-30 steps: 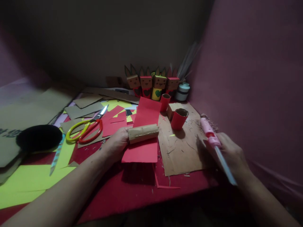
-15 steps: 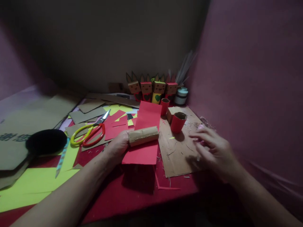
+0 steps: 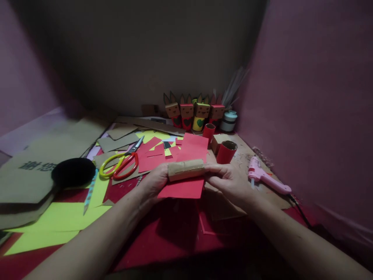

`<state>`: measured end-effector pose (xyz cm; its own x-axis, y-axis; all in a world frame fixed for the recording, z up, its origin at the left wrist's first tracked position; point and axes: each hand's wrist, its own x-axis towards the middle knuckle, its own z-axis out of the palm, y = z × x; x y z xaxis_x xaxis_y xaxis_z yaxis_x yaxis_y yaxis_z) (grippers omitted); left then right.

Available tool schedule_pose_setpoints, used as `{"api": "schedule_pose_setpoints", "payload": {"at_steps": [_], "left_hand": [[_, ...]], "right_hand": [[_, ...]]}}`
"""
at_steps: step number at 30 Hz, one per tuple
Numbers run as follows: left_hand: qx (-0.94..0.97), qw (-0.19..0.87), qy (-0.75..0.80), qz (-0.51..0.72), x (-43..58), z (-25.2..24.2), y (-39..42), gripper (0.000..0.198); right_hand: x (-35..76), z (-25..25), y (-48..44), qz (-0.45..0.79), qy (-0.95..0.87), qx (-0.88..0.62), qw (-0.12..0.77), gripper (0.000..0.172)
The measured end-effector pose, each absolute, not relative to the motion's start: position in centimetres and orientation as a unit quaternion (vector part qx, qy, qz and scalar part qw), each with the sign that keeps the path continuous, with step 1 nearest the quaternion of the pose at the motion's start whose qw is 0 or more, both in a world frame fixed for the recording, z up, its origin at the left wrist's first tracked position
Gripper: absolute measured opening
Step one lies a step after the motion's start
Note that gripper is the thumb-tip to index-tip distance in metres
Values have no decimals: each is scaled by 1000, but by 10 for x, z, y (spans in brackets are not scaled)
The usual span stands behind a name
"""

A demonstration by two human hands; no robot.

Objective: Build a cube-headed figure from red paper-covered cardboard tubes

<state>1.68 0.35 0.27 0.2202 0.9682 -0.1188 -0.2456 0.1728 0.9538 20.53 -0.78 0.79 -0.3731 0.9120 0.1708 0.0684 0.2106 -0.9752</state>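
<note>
A brown cardboard tube lies across a sheet of red paper, both held up above the table. My left hand is closed around the tube's left end and the paper's edge. At the other end, my right hand grips the tube and the right side of the paper; some of its fingers are hidden. To the right of that hand, a pink hot glue gun rests on a board. Just beyond stands a red-covered cardboard tube.
Scissors, a striped pencil and a black oval object lie left among paper scraps. Several box-headed figures stand at the back beside a small pale jar. A pink wall bounds the right side; the glue gun's cord runs there.
My right hand has left the glue gun on the board and moved left to grip the tube and paper. The view has shifted slightly left.
</note>
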Motion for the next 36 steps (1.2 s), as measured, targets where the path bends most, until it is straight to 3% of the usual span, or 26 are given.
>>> {"api": "schedule_pose_setpoints", "payload": {"at_steps": [3,6,13,18,25,29,33,36], "left_hand": [[404,730,394,385,10,5,7,21],[380,747,366,405,1,11,12,21],[374,616,456,522,-20,19,23,25],[399,534,449,595,-23,22,20,39],[494,484,446,569,-13,24,6,17],[538,406,461,578,-14,26,6,16],[515,419,453,595,-14,29,5,19],[477,445,474,591,-16,28,5,22]], "right_hand": [[204,6,-2,571,-615,-350,417,22],[200,6,7,605,-588,-323,429,19],[194,13,30,621,-518,-300,506,16],[193,9,42,639,-446,-305,548,17],[188,15,35,654,-441,-282,546,7],[189,16,30,661,-442,-317,517,20],[191,9,30,652,-450,-377,480,35],[191,8,30,623,-465,-368,510,34]]}}
